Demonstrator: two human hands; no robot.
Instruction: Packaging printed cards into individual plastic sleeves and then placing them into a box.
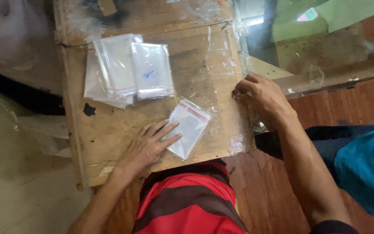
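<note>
A worn wooden board (109, 130) serves as the work surface, and everything sits in relation to it. Near its front edge lies a small clear bag (190, 128) with a red strip along its top, tilted so one corner points toward the person. The left hand (149, 145) rests flat on the board, palm down, fingers spread, with the fingertips lying on the near-left edge of that bag, pressing rather than gripping it. The right hand (260, 97) is at the board's right edge, fingers curled together and pinched at a bit of clear plastic film (221, 65) that covers that side of the board; whether anything else is between the fingers I cannot tell. The two hands are well apart, the tilted bag between them. Toward the back-left of the board lies a stack of clear bags (126, 69), overlapping one another, each with a red strip near its lower end. Just below the board's front edge is a red and dark striped cloth (191, 203). Off the board's right side, a blue cloth (364, 169) lies over a reddish-brown surface.
</note>
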